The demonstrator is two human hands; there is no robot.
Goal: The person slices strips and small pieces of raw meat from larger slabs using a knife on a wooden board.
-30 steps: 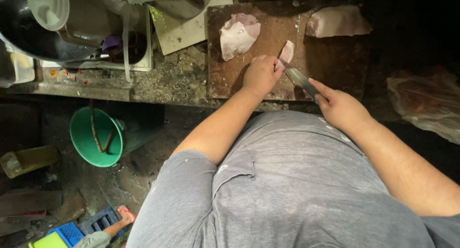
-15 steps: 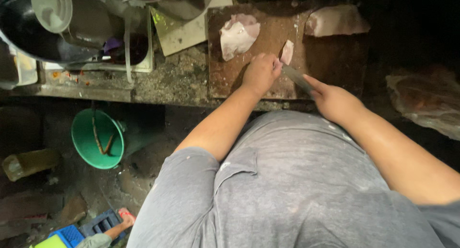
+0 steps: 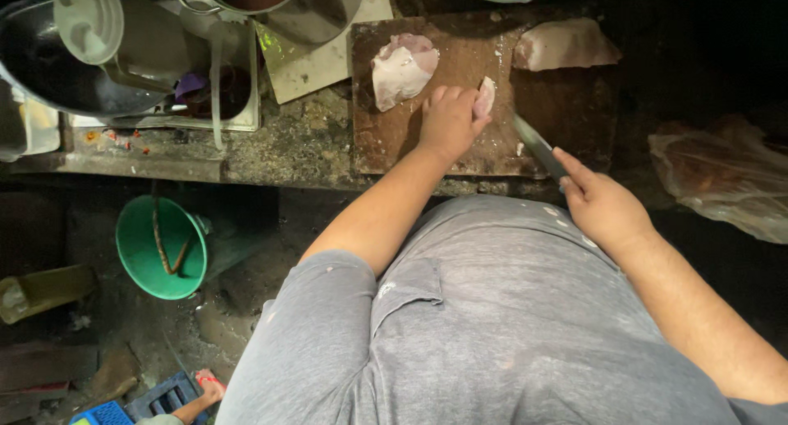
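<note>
The left hand [image 3: 447, 121] rested on the brown cutting board [image 3: 566, 113], its fingers curled around a small pale slice of raw meat [image 3: 484, 97] and pressing it against the board near the middle of the board's surface. The right hand [image 3: 603, 203] sat at the near edge of the board, closed around the handle of a knife [image 3: 538, 146]; the blade pointed up and to the left toward the slice, its tip just beside the left hand but apart from the meat. Two further pieces lay on the same board: a larger pale chunk of meat [image 3: 402, 68] just to the left of the left hand, and a flat slab of meat [image 3: 565, 45] at the far right corner, well apart from both hands. The board stood on a worn, stained tabletop [image 3: 304, 146]. To its left on the tabletop were a square white tile [image 3: 312, 64], partly covered by a metal pot [image 3: 287, 2], and a tray [image 3: 246, 105] crowded with cookware, including a dark pan [image 3: 49, 72] and a container with a pale round lid [image 3: 86, 18]. A clear plastic bag [image 3: 722, 179] lay at the right. On the floor below stood a green bucket [image 3: 156, 248] holding a stick. The person wore a grey shirt [image 3: 492, 326].
</note>
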